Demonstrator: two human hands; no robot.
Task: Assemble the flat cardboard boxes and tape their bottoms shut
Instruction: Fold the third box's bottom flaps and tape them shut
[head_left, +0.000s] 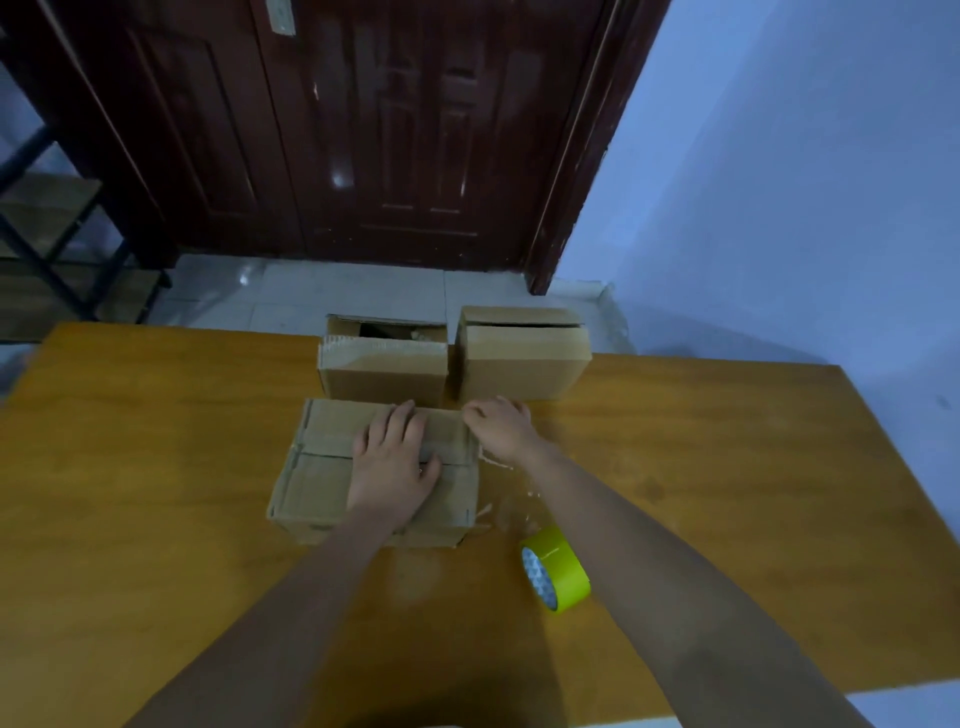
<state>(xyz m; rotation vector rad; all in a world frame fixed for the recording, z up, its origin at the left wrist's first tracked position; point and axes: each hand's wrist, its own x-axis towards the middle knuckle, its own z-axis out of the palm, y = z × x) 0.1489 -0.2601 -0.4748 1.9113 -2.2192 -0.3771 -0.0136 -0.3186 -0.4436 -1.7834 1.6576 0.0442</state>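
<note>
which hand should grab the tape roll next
Right, probably. The tape roll stands beside the right forearm, while the left hand lies flat on the box.

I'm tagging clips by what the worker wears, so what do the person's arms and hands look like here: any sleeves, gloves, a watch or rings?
Both forearms are bare as far as the view shows, with no sleeve in the picture. The left hand and the right hand wear no gloves. No watch, bracelet or ring shows on either wrist or on the fingers, though the picture is dim and slightly soft, so a thin ring could go unseen.
</note>
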